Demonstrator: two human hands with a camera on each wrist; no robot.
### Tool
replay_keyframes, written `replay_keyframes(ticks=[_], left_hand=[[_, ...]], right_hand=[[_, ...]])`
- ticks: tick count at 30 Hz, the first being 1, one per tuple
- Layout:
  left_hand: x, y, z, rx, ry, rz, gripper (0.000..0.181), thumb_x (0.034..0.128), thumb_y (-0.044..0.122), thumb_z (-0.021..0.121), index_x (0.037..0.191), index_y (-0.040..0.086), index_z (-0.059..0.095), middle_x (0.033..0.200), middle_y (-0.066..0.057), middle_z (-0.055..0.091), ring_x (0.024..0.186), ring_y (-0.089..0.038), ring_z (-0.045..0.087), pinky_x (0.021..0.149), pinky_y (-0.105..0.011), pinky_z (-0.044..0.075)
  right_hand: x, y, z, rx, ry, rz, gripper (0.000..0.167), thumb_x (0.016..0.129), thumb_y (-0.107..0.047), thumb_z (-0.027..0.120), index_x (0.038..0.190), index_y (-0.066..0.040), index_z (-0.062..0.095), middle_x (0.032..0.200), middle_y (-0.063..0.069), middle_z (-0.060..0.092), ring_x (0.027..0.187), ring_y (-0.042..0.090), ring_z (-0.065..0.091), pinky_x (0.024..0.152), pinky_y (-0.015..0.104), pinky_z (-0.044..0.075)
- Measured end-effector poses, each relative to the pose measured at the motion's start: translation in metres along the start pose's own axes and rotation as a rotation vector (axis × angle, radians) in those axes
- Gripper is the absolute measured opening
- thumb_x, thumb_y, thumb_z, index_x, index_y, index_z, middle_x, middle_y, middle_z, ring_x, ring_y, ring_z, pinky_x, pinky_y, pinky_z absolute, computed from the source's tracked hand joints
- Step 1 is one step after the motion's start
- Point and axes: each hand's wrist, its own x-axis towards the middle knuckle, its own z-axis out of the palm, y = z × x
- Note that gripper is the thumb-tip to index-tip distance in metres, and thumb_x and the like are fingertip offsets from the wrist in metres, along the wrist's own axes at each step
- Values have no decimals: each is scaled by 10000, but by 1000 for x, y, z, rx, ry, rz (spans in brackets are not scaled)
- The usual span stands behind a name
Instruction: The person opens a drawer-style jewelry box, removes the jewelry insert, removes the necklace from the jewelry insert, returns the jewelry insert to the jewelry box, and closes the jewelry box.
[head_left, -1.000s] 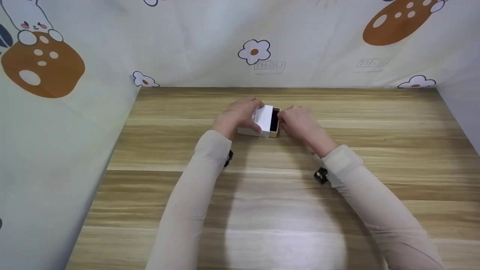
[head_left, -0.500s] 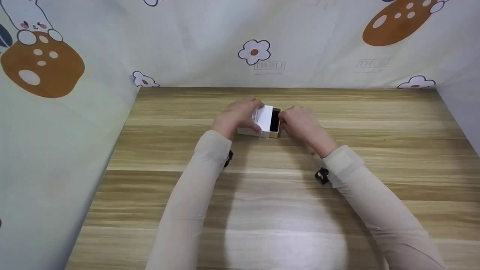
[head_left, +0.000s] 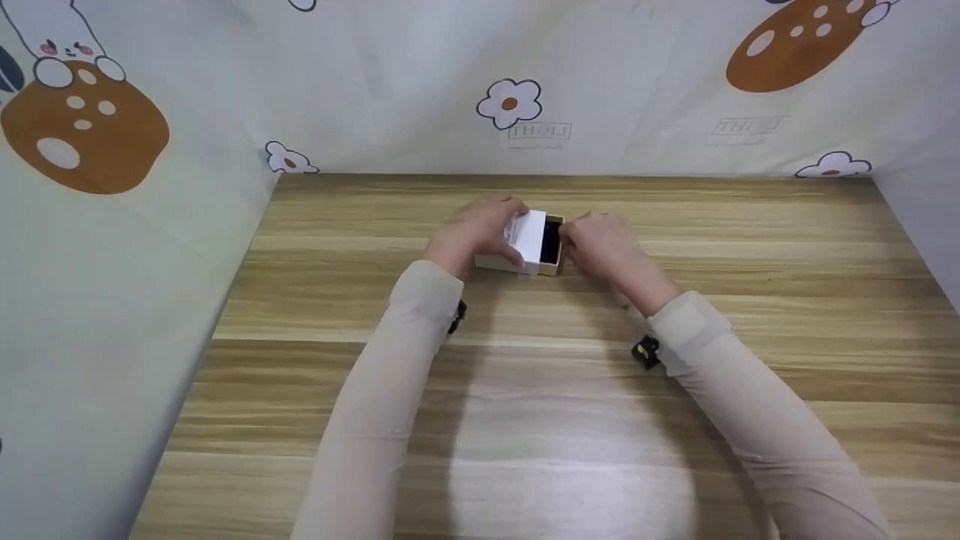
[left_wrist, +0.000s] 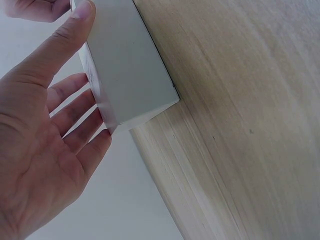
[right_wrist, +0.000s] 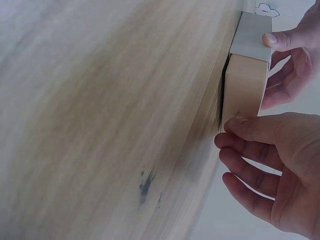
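The small box point(head_left: 534, 234) is lying flat on the table just above the centre of the frame, its tan inner tray point(right_wrist: 245, 90) jutting out to the right. With my left hand point(head_left: 480, 229) I am gripping the white outer sleeve point(left_wrist: 127, 57) between thumb and fingers, probably so that it is staying put. With my right hand point(head_left: 602, 244) I am pinching the tray's end, likely because it is offering a handy hold. The sleeve is showing faint print on top; the tray's opening is looking dark. Wood-grained table point(head_left: 570, 420) is filling the lower frame, flowered cloth point(head_left: 412, 90) the top.
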Motion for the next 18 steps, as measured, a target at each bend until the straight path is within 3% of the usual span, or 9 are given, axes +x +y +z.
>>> replay_keyframes(ticks=[4, 18], left_hand=[[1, 0, 0, 41, 0, 15, 862, 693, 368, 907, 1418, 147, 497, 1374, -51, 542, 1259, -241, 515, 1104, -388, 421], [1, 0, 0, 33, 4, 13, 858, 697, 364, 904, 1420, 146, 495, 1390, -50, 531, 1273, -240, 507, 1114, -392, 414]], right_hand=[[0, 0, -1, -14, -17, 4, 93, 877, -106, 647, 821, -71, 713, 803, 157, 728, 715, 364, 672, 591, 520, 529], [-2, 2, -2, -7, -11, -6, 134, 895, -89, 605, 837, -57, 722, 769, 159, 711, 657, 332, 637, 555, 493, 510]])
